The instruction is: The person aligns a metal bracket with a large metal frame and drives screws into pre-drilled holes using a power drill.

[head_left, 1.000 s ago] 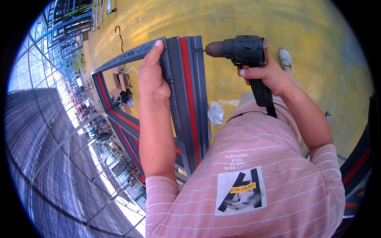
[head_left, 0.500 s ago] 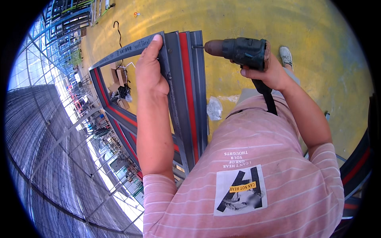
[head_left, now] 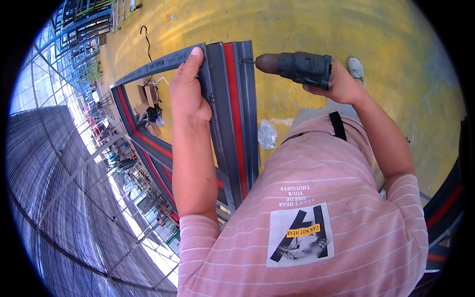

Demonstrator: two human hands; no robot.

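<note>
A dark grey metal window frame (head_left: 216,99) with a red stripe stands on my left, tilted in view. My left hand (head_left: 190,91) grips its upper corner, the thumb lying along the top edge and the other fingers hidden behind the profile. In my right hand (head_left: 341,84) is a cordless drill (head_left: 302,68), held level and pointing left. The thin bit (head_left: 247,62) at its chuck meets the grooved right side of the frame near the upper end. The drill's grip is mostly covered by my fingers.
A crumpled clear plastic bag (head_left: 267,134) lies on the yellow floor (head_left: 396,29). Cardboard boxes (head_left: 142,96) show through the frame's opening. A black hooked bar (head_left: 146,42) and orange scissors (head_left: 169,17) lie farther off. More dark red-striped profiles (head_left: 443,208) stand at the right edge.
The drill has rolled in my right hand, so its handle has swung out of sight beneath the body. Its bit stays at the frame. My left hand keeps its hold.
</note>
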